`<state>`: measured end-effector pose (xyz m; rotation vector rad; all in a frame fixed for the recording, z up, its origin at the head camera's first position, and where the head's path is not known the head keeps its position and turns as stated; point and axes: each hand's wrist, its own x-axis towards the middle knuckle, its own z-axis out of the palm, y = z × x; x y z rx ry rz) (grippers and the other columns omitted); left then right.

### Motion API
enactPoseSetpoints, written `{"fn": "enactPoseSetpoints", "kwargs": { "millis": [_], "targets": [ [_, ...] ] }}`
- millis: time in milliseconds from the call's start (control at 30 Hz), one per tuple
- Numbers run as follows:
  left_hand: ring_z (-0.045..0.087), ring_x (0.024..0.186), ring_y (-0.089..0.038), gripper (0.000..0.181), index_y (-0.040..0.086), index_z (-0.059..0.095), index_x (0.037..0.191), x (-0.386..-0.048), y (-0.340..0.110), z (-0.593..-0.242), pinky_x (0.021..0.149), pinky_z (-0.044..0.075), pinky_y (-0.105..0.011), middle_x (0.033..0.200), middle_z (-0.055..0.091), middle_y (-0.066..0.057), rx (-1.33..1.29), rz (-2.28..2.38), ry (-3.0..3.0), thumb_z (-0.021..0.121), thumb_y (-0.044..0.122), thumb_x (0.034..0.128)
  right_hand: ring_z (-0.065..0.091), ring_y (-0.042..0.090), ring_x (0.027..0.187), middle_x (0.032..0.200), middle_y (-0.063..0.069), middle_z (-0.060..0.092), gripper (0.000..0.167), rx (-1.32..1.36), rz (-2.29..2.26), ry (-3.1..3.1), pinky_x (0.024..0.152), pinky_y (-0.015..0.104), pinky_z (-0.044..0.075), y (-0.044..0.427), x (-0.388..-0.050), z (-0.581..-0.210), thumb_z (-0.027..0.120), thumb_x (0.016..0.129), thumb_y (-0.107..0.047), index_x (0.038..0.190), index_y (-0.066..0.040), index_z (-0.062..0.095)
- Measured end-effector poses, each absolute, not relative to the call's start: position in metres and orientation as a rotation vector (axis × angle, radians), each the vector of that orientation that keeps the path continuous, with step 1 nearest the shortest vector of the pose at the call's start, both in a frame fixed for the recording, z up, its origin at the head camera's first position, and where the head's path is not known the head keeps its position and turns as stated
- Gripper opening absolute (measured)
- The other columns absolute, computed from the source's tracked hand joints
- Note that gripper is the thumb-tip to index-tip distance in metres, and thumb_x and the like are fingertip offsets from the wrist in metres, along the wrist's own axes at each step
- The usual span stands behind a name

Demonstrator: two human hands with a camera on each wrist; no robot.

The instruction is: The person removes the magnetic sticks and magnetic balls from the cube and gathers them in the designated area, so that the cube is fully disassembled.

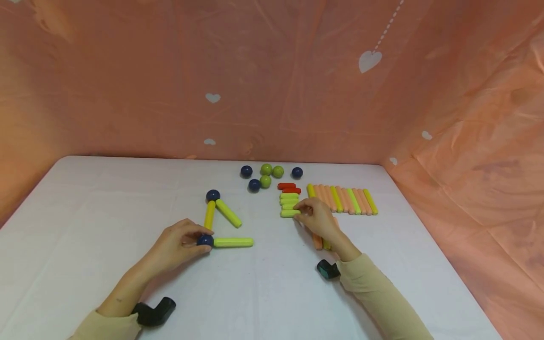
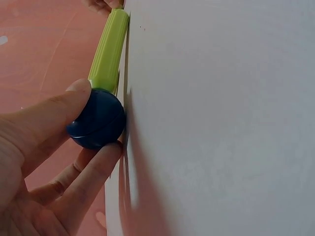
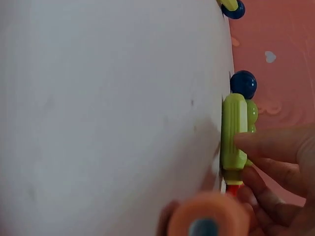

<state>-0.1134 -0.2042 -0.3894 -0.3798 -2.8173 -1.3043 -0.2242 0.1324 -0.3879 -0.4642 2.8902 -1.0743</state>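
My left hand (image 1: 180, 243) pinches a dark blue ball (image 2: 98, 119) between thumb and fingers. A long light-green stick (image 1: 233, 242) meets that ball and points right. From it a yellow stick (image 1: 209, 215) runs back to a second dark blue ball (image 1: 213, 195), where another light-green stick (image 1: 228, 213) slants toward the front right. My right hand (image 1: 318, 217) pinches a short light-green stick (image 3: 233, 132), the nearest in a stack of several short green sticks (image 1: 289, 201). Two red sticks (image 1: 286, 186) lie just behind these.
Behind the sticks sit green balls (image 1: 266, 169) and dark blue balls (image 1: 246, 171). At right lies a row of orange, yellow and green sticks (image 1: 345, 200). More sticks, including an orange one (image 1: 317, 242), lie partly hidden under my right hand. An orange cloth (image 1: 272, 85) hangs behind the white table (image 1: 263, 302).
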Motion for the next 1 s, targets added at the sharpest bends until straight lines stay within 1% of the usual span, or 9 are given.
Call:
{"fn": "enactPoseSetpoints", "kwargs": {
  "millis": [133,200,300,400,500,667,867,1000],
  "targets": [
    [0.063,0.086,-0.015,0.031,0.009,0.071,0.106,-0.113,-0.204,-0.388,0.073,0.052,-0.023,0.095,0.06,-0.002,-0.367,-1.317,-2.835,0.079,0.019,0.0785,0.056,0.023,0.089,0.102,0.011,0.063,0.019,-0.444,-1.16,2.889,0.076,0.031,0.047,0.125,-0.219,-0.385,0.073,0.083,-0.011,0.101,-0.005,0.07],
    [0.063,0.086,-0.015,0.031,0.009,0.071,0.107,-0.113,-0.204,-0.388,0.074,0.053,-0.023,0.095,0.06,-0.002,-0.367,-1.326,-2.835,0.079,0.019,0.0786,0.059,0.023,0.091,0.103,0.011,0.064,0.02,-0.461,-1.246,2.845,0.079,0.032,0.051,0.119,-0.214,-0.384,0.073,0.083,-0.01,0.101,-0.004,0.07],
    [0.064,0.085,-0.016,0.031,0.008,0.071,0.106,-0.113,-0.204,-0.388,0.074,0.053,-0.023,0.094,0.06,-0.002,-0.37,-1.33,-2.826,0.079,0.018,0.0783,0.062,0.022,0.092,0.103,0.011,0.066,0.02,-0.521,-1.34,2.744,0.082,0.032,0.054,0.105,-0.208,-0.384,0.073,0.083,-0.009,0.102,-0.003,0.07],
    [0.064,0.085,-0.016,0.03,0.008,0.071,0.105,-0.113,-0.204,-0.387,0.073,0.053,-0.022,0.094,0.06,-0.002,-0.37,-1.319,-2.82,0.08,0.018,0.0778,0.063,0.019,0.091,0.102,0.008,0.069,0.02,-0.571,-1.357,2.634,0.083,0.029,0.053,0.09,-0.204,-0.385,0.073,0.084,-0.011,0.103,-0.006,0.071],
    [0.063,0.085,-0.015,0.03,0.009,0.072,0.105,-0.113,-0.204,-0.387,0.074,0.053,-0.023,0.094,0.061,-0.001,-0.369,-1.312,-2.817,0.08,0.018,0.0777,0.062,0.016,0.089,0.101,0.007,0.07,0.021,-0.627,-1.34,2.55,0.081,0.027,0.05,0.078,-0.201,-0.387,0.073,0.085,-0.015,0.104,-0.007,0.071],
    [0.062,0.086,-0.015,0.03,0.009,0.072,0.105,-0.113,-0.203,-0.388,0.074,0.053,-0.023,0.093,0.06,-0.001,-0.363,-1.304,-2.816,0.08,0.018,0.0775,0.061,0.014,0.088,0.101,0.01,0.07,0.025,-0.673,-1.358,2.417,0.078,0.023,0.05,0.066,-0.196,-0.392,0.072,0.087,-0.019,0.107,-0.004,0.069],
    [0.062,0.086,-0.016,0.03,0.009,0.072,0.105,-0.113,-0.203,-0.389,0.074,0.053,-0.024,0.092,0.06,0.0,-0.355,-1.297,-2.822,0.08,0.018,0.0775,0.059,0.011,0.083,0.097,0.011,0.07,0.024,-0.723,-1.366,2.344,0.072,0.019,0.049,0.057,-0.19,-0.396,0.071,0.087,-0.016,0.107,-0.004,0.069],
    [0.063,0.086,-0.016,0.03,0.009,0.071,0.105,-0.113,-0.202,-0.389,0.075,0.053,-0.025,0.093,0.06,-0.001,-0.342,-1.293,-2.833,0.08,0.018,0.0779,0.058,0.008,0.081,0.095,0.008,0.07,0.023,-0.771,-1.334,2.309,0.069,0.019,0.048,0.053,-0.187,-0.397,0.07,0.087,-0.015,0.107,-0.006,0.069]
  ]
}}
